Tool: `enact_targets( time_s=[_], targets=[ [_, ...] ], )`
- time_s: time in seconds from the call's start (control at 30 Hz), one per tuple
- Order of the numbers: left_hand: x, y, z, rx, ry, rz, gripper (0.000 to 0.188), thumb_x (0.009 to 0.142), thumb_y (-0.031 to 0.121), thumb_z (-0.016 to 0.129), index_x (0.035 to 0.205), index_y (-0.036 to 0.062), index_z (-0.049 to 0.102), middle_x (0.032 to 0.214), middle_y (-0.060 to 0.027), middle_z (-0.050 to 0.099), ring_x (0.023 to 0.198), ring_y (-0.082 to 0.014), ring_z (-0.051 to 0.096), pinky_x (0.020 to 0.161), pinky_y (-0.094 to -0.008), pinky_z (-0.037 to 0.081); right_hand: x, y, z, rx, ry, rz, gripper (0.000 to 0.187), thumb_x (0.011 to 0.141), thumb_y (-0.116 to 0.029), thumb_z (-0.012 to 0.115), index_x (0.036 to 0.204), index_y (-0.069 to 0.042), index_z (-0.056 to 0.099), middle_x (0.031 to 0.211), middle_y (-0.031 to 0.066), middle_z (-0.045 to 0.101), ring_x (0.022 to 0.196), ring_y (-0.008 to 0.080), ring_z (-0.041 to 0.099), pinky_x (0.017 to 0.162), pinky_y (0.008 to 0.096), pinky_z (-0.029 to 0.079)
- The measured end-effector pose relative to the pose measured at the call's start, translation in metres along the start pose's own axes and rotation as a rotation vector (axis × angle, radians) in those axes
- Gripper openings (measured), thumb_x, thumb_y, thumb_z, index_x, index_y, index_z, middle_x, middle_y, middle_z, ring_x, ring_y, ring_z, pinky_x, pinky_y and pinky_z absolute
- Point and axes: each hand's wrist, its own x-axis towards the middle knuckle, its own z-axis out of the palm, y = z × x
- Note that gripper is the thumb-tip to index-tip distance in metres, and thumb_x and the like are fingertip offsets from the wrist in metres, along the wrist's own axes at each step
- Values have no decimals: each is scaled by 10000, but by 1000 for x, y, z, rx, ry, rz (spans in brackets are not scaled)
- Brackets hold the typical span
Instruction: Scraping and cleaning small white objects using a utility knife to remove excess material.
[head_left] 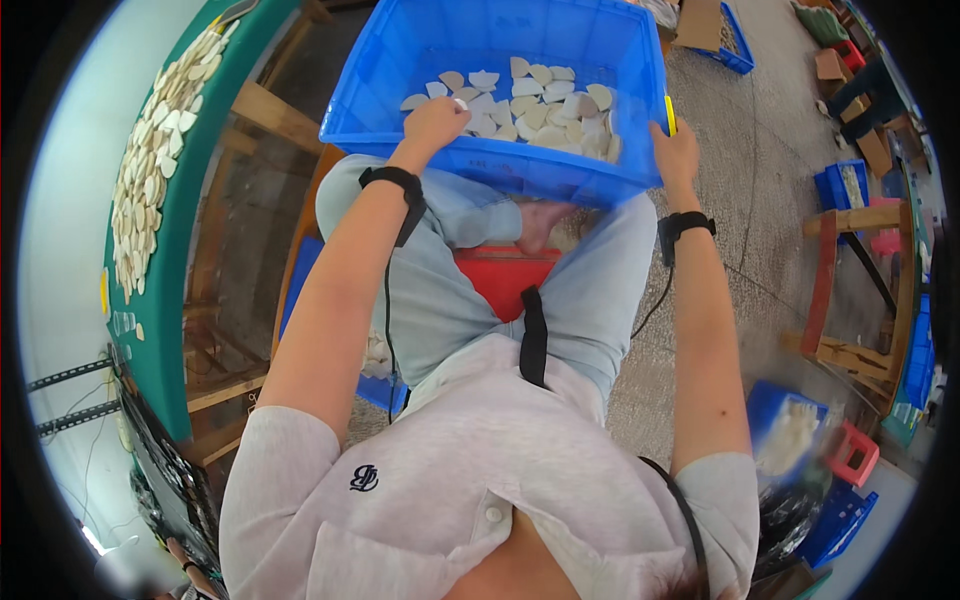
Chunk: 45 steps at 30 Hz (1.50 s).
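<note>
A large blue plastic bin [345, 85] rests across my knees, with many flat, pale half-round and irregular pieces [555, 112] spread over its floor. Over its near left wall reaches my left hand [434, 124], fingers curled together on a small white piece [461, 104]. Outside the right wall, my right hand [677, 152] is closed around a slim yellow tool [670, 115] that points upward. Its exact kind is not clear, as the fingers hide the lower part. Each wrist wears a black strap with a small device.
On the left, a green-topped table [172, 330] carries a long heap of similar pale pieces [150, 180]. A red stool [505, 280] shows between my legs. To the right are a wooden frame [850, 350], a blue crate of pale pieces [790, 430], a pink stool [853, 455] and a person's legs [875, 100].
</note>
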Motion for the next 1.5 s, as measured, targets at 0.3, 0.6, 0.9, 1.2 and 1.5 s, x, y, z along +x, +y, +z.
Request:
enact_targets(
  time_s=[0.3,0.6,0.9,1.2,1.5],
  targets=[
    [-12,36,-2,-83,143,-30,284,765,307,523,850,93,691,875,-143,652,803,-322,622,697,-407,488,-2,1,-13,-187,331,-174,402,799,-398,597,1025,-66,610,918,151,643,876,327,615,748,402,473],
    [-11,15,-1,-343,228,-23,311,758,341,538,861,89,690,853,-149,652,794,-333,618,688,-409,481,-154,-42,31,106,-378,-526,274,804,-211,578,1032,-60,596,850,164,631,764,347,613,669,417,475],
    [-7,-7,-19,-441,42,-132,367,762,401,546,926,107,693,828,-142,663,837,-314,626,740,-392,470,-156,-9,112,-39,-534,-736,285,760,-58,513,1044,-45,535,1040,187,568,919,394,558,784,436,457],
    [-12,-2,-18,-451,23,-84,372,751,389,556,932,93,691,821,-144,664,824,-309,630,740,-383,470,-150,-8,114,-179,-602,-672,300,708,-112,534,987,-16,590,952,248,612,932,397,575,816,450,452],
    [-13,-20,-17,-422,10,-101,363,760,391,556,926,96,686,809,-154,654,795,-307,629,704,-397,470,-206,1,100,-105,-746,-586,293,743,-214,507,904,-14,647,871,249,622,847,409,595,771,479,461]
  ],
)
